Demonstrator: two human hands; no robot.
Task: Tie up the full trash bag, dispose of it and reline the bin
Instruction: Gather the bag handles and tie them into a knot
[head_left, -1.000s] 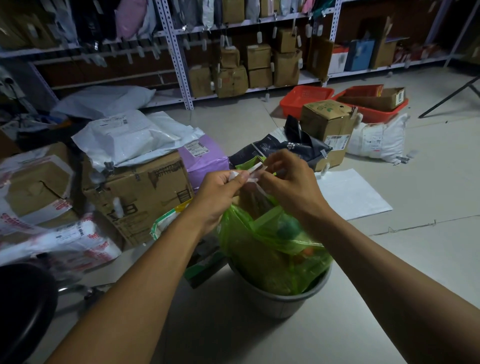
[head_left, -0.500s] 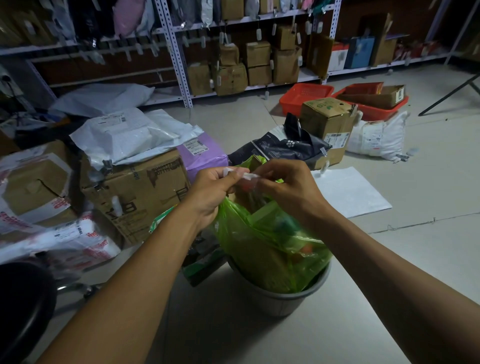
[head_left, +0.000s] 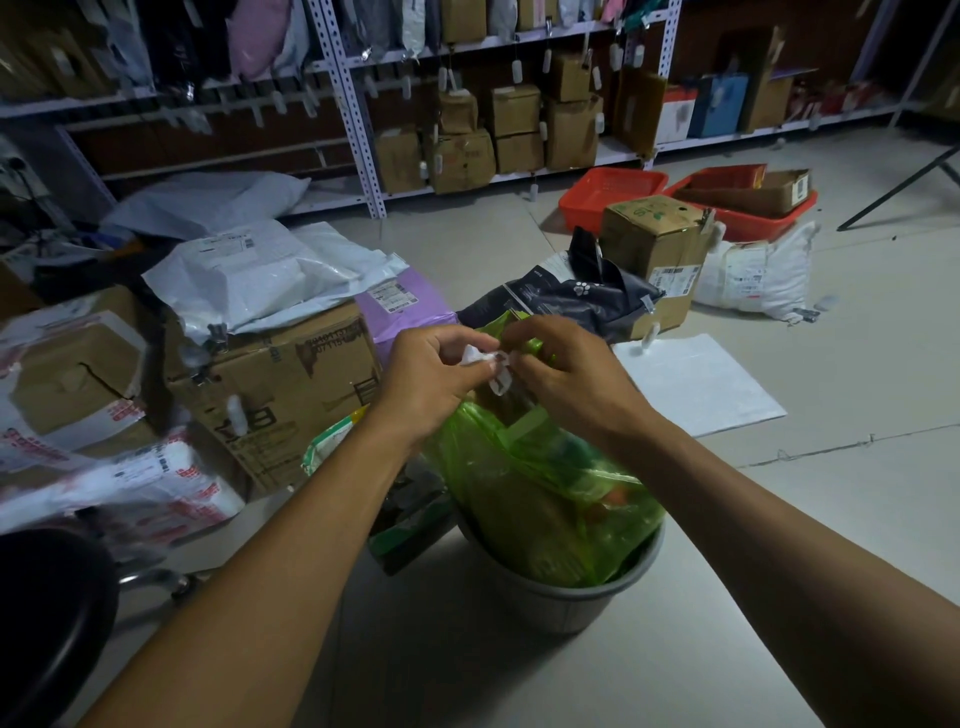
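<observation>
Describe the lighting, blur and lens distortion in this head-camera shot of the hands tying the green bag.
Head view: dim and underexposed, darkest at the corners; the left hand and right hand on the green bag are fairly sharp, while the parcels at the left edge smear; wide-angle bending bows the shelving and stretches the forearms; no strong glare, only a soft sheen on the plastic.

Translucent green trash bag (head_left: 545, 493) in grey bin (head_left: 561, 597); orange baskets (head_left: 613, 195), purple parcel (head_left: 410, 306) behind

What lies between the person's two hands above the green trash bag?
In the head view, a crumpled white strip, pinched by both the left hand and right hand over the bag.
</observation>
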